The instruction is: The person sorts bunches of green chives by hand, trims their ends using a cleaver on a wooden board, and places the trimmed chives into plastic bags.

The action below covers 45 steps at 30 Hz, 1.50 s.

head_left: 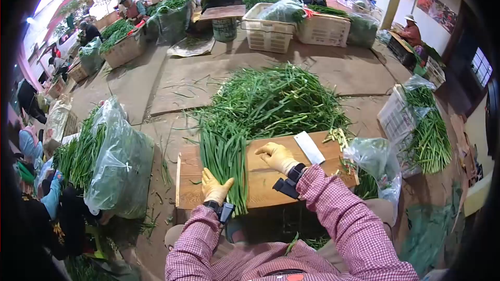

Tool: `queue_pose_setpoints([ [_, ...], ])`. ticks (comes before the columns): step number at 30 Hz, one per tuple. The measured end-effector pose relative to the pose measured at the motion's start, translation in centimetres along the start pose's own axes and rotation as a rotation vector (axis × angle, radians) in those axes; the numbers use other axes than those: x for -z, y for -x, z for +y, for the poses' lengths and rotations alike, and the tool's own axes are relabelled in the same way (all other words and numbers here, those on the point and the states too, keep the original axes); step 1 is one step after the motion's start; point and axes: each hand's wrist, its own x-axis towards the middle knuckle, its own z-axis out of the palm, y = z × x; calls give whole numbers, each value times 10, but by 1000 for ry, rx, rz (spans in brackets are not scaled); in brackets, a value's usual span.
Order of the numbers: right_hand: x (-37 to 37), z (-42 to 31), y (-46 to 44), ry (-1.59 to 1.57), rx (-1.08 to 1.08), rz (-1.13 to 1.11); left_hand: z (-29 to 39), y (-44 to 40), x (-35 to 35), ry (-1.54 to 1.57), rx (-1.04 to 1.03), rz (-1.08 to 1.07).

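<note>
A bunch of garlic chives [225, 164] lies lengthwise across the left part of a wooden board [268, 179] in front of me. My left hand [214, 187], in a yellow glove, touches the lower left edge of that bunch, fingers and thumb spread apart. Over the middle of the board is my right hand [281, 157], gloved too; its fingers are loosely bent and apart, with nothing in them. A cleaver-like flat blade [310, 147] rests on the board just right of it. Behind the board rises a large heap of chives [276, 101].
Cut pale stem ends [338, 138] lie at the board's right edge. A plastic bag of chives [122, 161] stands at left. On the right are another bag [377, 161] and a white crate [398, 114] with chives. Several people work among crates [268, 36] farther back.
</note>
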Motion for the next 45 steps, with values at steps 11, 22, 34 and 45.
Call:
queue_pose_setpoints([
  [11, -73, 21, -108, 188, 17, -69, 3, 2, -9, -49, -8, 59],
  [22, -81, 15, -125, 458, 224, -313, 8, 3, -7, -110, 15, 40],
  [34, -82, 6, -112, 399, 138, -392, 8, 2, -8, -118, 3, 58],
  [45, -94, 15, -108, 337, 67, -362, 11, 4, -6, -108, 20, 47],
])
